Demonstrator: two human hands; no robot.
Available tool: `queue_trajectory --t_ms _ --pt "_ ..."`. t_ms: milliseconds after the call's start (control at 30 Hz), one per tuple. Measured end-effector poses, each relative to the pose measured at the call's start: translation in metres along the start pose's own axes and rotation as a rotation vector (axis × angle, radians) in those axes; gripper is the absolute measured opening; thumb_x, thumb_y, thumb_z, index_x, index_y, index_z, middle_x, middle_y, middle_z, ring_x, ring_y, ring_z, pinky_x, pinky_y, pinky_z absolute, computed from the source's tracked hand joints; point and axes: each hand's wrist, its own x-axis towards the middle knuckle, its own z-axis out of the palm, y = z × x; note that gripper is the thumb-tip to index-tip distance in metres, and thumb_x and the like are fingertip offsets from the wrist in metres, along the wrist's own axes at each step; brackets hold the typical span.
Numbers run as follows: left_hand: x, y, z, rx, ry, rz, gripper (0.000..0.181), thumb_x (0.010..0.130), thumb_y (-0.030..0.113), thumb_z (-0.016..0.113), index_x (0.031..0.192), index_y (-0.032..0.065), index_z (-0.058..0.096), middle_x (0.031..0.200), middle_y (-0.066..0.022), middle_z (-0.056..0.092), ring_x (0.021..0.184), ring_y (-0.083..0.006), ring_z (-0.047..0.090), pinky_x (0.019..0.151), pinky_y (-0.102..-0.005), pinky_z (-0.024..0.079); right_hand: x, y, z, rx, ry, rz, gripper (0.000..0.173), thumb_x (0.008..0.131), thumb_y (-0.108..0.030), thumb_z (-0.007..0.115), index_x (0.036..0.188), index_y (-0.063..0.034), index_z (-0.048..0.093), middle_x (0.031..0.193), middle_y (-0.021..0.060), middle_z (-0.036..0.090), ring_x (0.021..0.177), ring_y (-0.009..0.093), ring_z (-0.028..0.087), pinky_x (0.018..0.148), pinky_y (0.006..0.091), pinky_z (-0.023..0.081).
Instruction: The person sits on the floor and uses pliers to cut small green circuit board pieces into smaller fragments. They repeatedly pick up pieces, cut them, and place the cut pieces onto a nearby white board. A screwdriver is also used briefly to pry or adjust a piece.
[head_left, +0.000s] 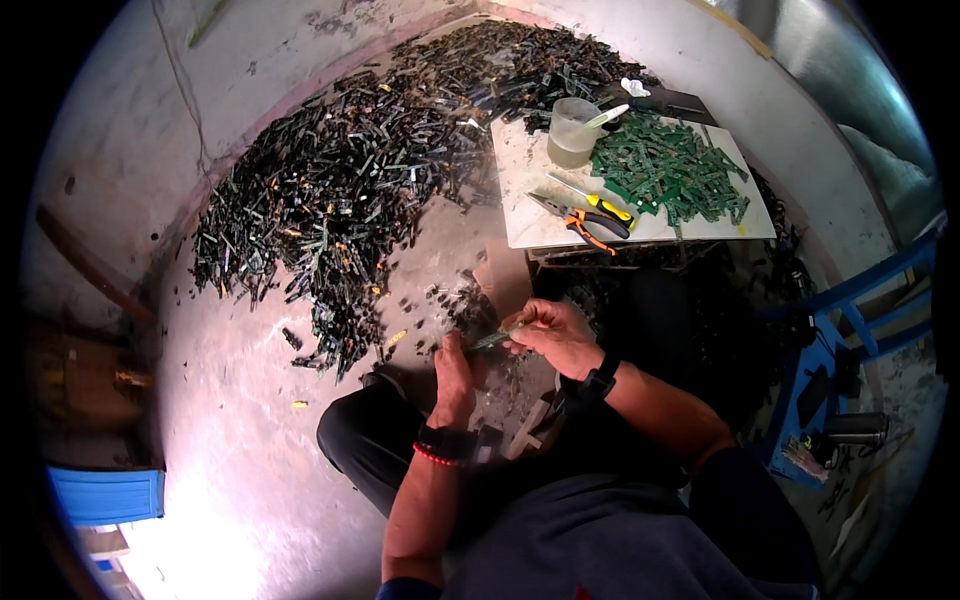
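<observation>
A narrow green circuit board strip (491, 340) is stretched between my two hands above the floor. My left hand (454, 371) grips its left end, thumb up, with a red bead bracelet at the wrist. The fingers of my right hand (553, 336) pinch the other end; that wrist wears a black watch. Beyond them, a white board (525, 217) carries a heap of green circuit board strips (671, 169), pliers with orange and black handles (581, 221), a yellow and black screwdriver (600, 204) and a translucent plastic cup (571, 133) of cloudy liquid. A white-handled tool (606, 115) leans from the cup.
A large pile of dark strip-shaped parts (330, 187) covers the floor along the walls. Small dark scraps lie near my hands. A blue wooden chair (814, 375) on the right holds a dark cylindrical flask (856, 427). Crumpled white tissue (635, 88) lies behind the cup.
</observation>
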Motion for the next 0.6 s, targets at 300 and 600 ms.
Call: queue_trajectory --t_ms 300,600 --pt "0.009 0.007 0.013 -0.266 -0.017 -0.028 0.036 0.089 0.05 0.046 0.078 0.0152 0.048 0.063 -0.0011 0.052 0.046 -0.0128 0.041 0.043 -0.0267 0.032 -0.004 0.014 0.023 0.208 0.31 -0.107 0.013 0.086 -0.002 0.062 0.08 -0.0055 0.05 0.088 0.0104 0.065 0.081 0.018 0.066 0.071 0.0278 0.055" --pt "0.04 -0.021 0.0 -0.413 -0.199 0.096 0.036 0.096 0.042 0.041 0.084 0.0095 0.052 0.071 -0.0024 0.052 0.064 -0.0162 0.051 0.057 -0.0306 0.044 -0.013 0.023 0.025 -0.355 -0.118 -0.319 0.018 0.085 -0.009 0.068 0.099 -0.0018 0.06 0.091 0.003 0.06 0.083 0.01 0.057 0.069 0.0241 0.048"
